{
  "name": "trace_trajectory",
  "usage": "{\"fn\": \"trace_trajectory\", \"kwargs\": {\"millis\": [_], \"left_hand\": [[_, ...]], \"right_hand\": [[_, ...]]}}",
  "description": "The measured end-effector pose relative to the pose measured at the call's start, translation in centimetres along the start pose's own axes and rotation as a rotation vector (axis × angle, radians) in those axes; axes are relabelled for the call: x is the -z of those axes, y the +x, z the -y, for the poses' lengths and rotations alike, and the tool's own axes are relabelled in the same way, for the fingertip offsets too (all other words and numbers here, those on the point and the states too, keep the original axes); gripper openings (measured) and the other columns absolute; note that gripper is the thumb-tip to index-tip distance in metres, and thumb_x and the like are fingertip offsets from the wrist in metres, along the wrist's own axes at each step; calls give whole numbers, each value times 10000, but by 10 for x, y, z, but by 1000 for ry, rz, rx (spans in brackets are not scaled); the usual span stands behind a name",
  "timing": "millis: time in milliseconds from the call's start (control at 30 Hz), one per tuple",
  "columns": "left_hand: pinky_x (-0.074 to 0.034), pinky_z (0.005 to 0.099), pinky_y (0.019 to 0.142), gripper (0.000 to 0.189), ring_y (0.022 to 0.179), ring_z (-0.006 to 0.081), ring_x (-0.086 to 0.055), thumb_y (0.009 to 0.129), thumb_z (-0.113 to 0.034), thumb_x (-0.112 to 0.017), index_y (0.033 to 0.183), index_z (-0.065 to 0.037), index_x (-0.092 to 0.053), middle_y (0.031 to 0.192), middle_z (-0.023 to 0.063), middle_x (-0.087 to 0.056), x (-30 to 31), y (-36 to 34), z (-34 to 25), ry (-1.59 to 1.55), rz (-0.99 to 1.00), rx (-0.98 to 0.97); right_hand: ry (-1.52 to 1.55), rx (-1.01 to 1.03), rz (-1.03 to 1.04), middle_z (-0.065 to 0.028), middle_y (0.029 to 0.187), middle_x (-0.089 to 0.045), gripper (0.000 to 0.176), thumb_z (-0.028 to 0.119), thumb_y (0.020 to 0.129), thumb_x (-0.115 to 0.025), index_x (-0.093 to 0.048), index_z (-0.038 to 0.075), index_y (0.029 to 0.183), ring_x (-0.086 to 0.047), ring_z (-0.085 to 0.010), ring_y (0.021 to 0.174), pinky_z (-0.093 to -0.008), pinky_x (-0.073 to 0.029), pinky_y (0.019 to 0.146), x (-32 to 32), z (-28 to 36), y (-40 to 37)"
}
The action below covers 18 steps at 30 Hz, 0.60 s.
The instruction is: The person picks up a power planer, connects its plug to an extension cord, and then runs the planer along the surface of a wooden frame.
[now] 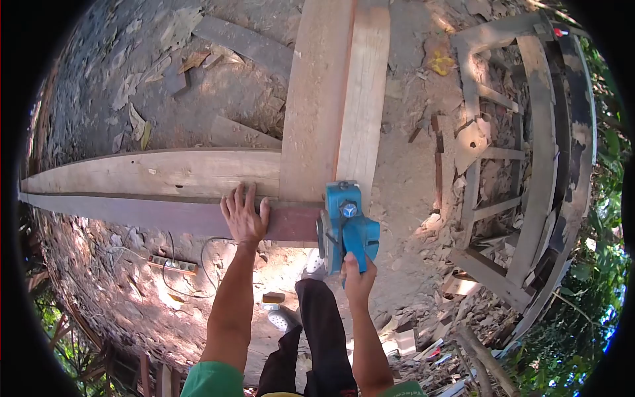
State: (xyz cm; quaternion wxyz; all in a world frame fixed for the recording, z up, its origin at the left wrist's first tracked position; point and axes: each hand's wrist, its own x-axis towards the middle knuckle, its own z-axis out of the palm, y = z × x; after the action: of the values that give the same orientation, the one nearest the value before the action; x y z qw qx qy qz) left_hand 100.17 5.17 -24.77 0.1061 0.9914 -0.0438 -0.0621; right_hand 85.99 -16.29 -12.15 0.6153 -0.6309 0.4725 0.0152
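Observation:
My right hand is wrapped around the handle of a blue electric planer, which sits at the near end of a pale plank. My left hand lies with fingers spread on the near edge of a long timber beam that runs off to the left. The beam's near side is dark reddish. A wide brown plank stretches away beside the pale one, its near end meeting the beam. The planer's underside is hidden.
On the right stands a ladder-like wooden frame. A power strip with dark cables lies on the ground at left. Near my feet is a small block. Offcuts, dry leaves and branches litter the dirt.

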Motion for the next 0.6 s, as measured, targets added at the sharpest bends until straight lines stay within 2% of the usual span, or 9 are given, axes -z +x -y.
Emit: {"fn": "trace_trajectory", "kwargs": {"millis": [67, 167, 267, 467, 600], "left_hand": [[-241, 540, 1176, 510, 1332, 329, -448, 947, -479, -547, 1337, -156, -610, 1421, 124, -532, 1, 0, -1, -4, 6, 3], [-235, 539, 1181, 512, 1339, 326, -442, 947, -483, -541, 1344, -166, -606, 1423, 125, -529, 0, 3, 1, -8, 8, 8], [-230, 537, 1184, 515, 1343, 325, -437, 945, -484, -541, 1350, -171, -602, 1424, 123, -528, 1, 0, -1, -13, 33, 22], [-232, 539, 1181, 519, 1348, 324, -434, 934, -470, -560, 1354, -170, -599, 1428, 117, -526, 3, 1, 0, -32, 32, 27], [-233, 543, 1178, 518, 1349, 324, -433, 927, -462, -570, 1353, -167, -598, 1434, 115, -522, 1, 1, 0, -40, 18, 18]], "right_hand": [[-15, 44, -22, -2, 585, -517, 378, 345, 951, -660, -572, 47, 736, -487, -95, 509, -277, -385, 485, -12, 21, 19], [-51, 80, -15, 34, 608, -499, 346, 339, 970, -656, -601, 32, 820, -476, -55, 529, -261, -387, 469, -20, 32, 48], [7, 31, -14, 26, 608, -504, 351, 340, 965, -657, -602, 34, 803, -475, -61, 521, -262, -387, 465, -37, 72, 72], [-19, 83, -11, 15, 606, -516, 349, 332, 953, -665, -586, 45, 771, -477, -70, 494, -264, -391, 446, -60, 119, 129], [17, 116, -20, 11, 570, -499, 385, 359, 943, -668, -573, 40, 750, -455, -78, 444, -262, -354, 401, -74, 148, 159]]}}
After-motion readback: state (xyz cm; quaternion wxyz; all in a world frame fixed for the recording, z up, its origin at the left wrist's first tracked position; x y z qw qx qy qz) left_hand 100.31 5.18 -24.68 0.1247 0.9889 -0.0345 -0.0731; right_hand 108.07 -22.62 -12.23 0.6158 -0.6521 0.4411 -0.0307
